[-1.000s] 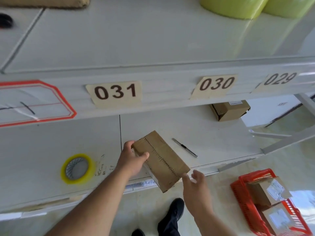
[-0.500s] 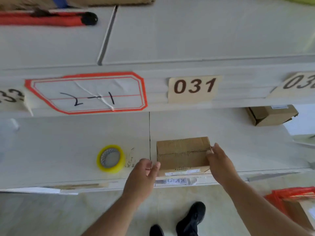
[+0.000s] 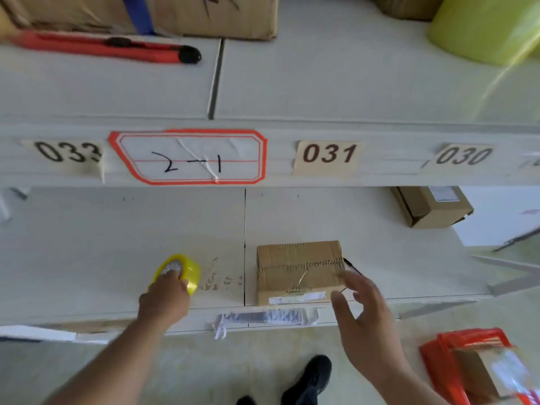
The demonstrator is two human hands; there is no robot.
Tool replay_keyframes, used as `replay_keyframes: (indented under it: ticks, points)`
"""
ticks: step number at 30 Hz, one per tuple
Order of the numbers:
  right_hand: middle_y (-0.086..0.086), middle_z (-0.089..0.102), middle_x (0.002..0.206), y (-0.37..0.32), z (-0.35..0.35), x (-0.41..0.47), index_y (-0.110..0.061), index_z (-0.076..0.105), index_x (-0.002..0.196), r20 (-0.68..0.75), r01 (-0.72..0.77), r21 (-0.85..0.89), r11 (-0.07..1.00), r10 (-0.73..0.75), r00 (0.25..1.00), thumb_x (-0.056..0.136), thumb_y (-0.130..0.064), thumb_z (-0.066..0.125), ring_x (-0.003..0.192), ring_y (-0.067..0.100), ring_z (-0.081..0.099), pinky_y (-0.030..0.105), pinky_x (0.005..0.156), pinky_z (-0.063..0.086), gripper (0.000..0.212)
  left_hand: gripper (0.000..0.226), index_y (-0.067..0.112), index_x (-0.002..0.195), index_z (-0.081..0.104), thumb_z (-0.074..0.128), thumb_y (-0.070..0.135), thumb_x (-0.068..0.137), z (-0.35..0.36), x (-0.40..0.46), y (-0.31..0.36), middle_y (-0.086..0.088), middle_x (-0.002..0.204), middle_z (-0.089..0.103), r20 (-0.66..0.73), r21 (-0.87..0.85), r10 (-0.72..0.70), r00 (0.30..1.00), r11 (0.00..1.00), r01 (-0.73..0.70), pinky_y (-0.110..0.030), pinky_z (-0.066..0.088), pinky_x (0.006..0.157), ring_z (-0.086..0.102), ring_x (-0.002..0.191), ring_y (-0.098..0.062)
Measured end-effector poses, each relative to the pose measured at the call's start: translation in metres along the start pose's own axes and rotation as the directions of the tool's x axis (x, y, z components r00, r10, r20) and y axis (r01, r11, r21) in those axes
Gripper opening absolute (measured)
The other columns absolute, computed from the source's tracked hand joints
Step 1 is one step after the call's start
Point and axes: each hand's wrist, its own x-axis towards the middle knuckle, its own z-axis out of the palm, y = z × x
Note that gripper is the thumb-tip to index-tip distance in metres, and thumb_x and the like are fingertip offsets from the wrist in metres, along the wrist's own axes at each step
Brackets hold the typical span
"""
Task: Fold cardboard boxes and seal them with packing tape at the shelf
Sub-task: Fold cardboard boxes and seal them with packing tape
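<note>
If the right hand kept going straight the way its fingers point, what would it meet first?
Most likely the right end of the small cardboard box on the lower shelf. The right hand, fingers spread, sits just short of that end; depth is hard to judge from one view.

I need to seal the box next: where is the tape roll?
The yellow tape roll sits on the lower shelf, left of the cardboard box, under the left hand.

A stockroom: white shelving point(image 3: 380, 92) with numbered bin labels point(image 3: 328, 155), stored cartons point(image 3: 432, 207), a red basket point(image 3: 438, 358).
</note>
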Motion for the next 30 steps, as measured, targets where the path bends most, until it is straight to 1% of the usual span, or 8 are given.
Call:
replay_keyframes:
  ticks: [3, 5, 11, 13, 15, 18, 23, 30]
  points:
    - [-0.031, 0.068, 0.11, -0.032, 0.014, -0.016, -0.048, 0.063, 0.112, 0.212, 0.084, 0.079, 0.993, -0.099, 0.972, 0.101, -0.034, 0.061, 0.108, -0.008, 0.063, 0.025, 0.095, 0.054, 0.018, 0.038, 0.006, 0.096, 0.071, 0.059, 0.041, 0.09, -0.035, -0.047, 0.01, -0.015, 0.091, 0.074, 0.121, -0.602, -0.016, 0.993, 0.794, 0.086, -0.038, 0.048, 0.079, 0.067, 0.089, -0.034]
    - [-0.031, 0.07, 0.11, -0.059, 0.022, -0.023, -0.043, 0.068, 0.112, 0.356, 0.105, 0.147, 0.984, -0.151, 0.922, 0.103, -0.032, 0.06, 0.107, -0.009, 0.065, 0.024, 0.098, 0.054, 0.017, 0.028, 0.009, 0.096, 0.072, 0.062, 0.035, 0.098, -0.058, -0.096, 0.027, -0.009, 0.093, 0.078, 0.167, -0.836, 0.036, 0.985, 0.535, 0.122, -0.042, 0.054, 0.09, 0.072, 0.093, -0.033]
    - [-0.015, 0.074, 0.118, -0.119, 0.016, -0.028, -0.03, 0.06, 0.129, 0.385, 0.177, 0.361, 0.915, -0.32, 0.866, 0.1, -0.028, 0.067, 0.113, 0.006, 0.068, 0.041, 0.103, 0.054, 0.029, 0.021, 0.004, 0.117, 0.068, 0.052, 0.009, 0.105, -0.12, -0.201, 0.083, -0.012, 0.11, 0.077, 0.036, -0.994, 0.297, 0.954, 0.11, 0.003, -0.038, 0.055, 0.098, 0.073, 0.109, -0.027]
    - [-0.014, 0.074, 0.116, -0.126, 0.003, -0.031, -0.031, 0.061, 0.125, 0.376, 0.197, 0.345, 0.918, -0.327, 0.867, 0.099, -0.028, 0.07, 0.112, 0.007, 0.069, 0.044, 0.102, 0.054, 0.027, 0.016, 0.016, 0.117, 0.069, 0.058, 0.016, 0.104, -0.128, -0.213, 0.085, -0.003, 0.112, 0.077, -0.069, -0.98, 0.336, 0.939, 0.153, -0.126, -0.04, 0.053, 0.102, 0.071, 0.11, -0.02]
    - [-0.01, 0.075, 0.112, -0.128, -0.008, -0.035, -0.031, 0.064, 0.119, 0.365, 0.212, 0.333, 0.919, -0.332, 0.87, 0.099, -0.028, 0.071, 0.108, 0.011, 0.07, 0.047, 0.1, 0.055, 0.021, 0.022, 0.029, 0.121, 0.064, 0.067, 0.027, 0.1, -0.131, -0.214, 0.082, 0.011, 0.121, 0.07, -0.253, -0.855, 0.343, 0.905, 0.358, -0.375, -0.039, 0.05, 0.108, 0.065, 0.114, -0.005]
    - [-0.007, 0.072, 0.107, -0.128, -0.021, -0.043, -0.033, 0.063, 0.113, 0.316, 0.302, 0.239, 0.923, -0.368, 0.874, 0.095, -0.039, 0.07, 0.104, 0.015, 0.068, 0.049, 0.095, 0.055, 0.021, 0.059, 0.041, 0.148, 0.039, 0.063, 0.038, 0.094, -0.145, -0.211, 0.078, 0.022, 0.154, 0.039, -0.474, -0.486, 0.514, 0.715, 0.525, -0.699, -0.022, 0.028, 0.119, 0.033, 0.143, 0.008]
    - [-0.004, 0.063, 0.09, -0.127, -0.035, -0.048, -0.029, 0.061, 0.1, 0.326, 0.382, 0.112, 0.917, -0.397, 0.858, 0.094, -0.036, 0.07, 0.082, 0.014, 0.06, 0.038, 0.079, 0.052, 0.013, 0.044, 0.029, 0.142, 0.058, 0.06, 0.042, 0.1, -0.15, -0.209, 0.082, 0.017, 0.143, 0.053, -0.495, -0.058, 0.696, 0.519, 0.57, -0.82, -0.013, 0.033, 0.105, 0.047, 0.131, -0.003]
    - [-0.001, 0.066, 0.091, -0.124, -0.039, -0.053, -0.027, 0.066, 0.098, 0.338, 0.334, 0.126, 0.934, -0.357, 0.871, 0.094, -0.027, 0.07, 0.086, 0.017, 0.063, 0.038, 0.081, 0.052, 0.005, 0.006, 0.031, 0.104, 0.062, 0.059, 0.03, 0.099, -0.136, -0.214, 0.088, 0.02, 0.099, 0.048, -0.525, -0.132, 0.713, 0.466, 0.472, -0.871, -0.018, 0.045, 0.077, 0.052, 0.091, 0.0]
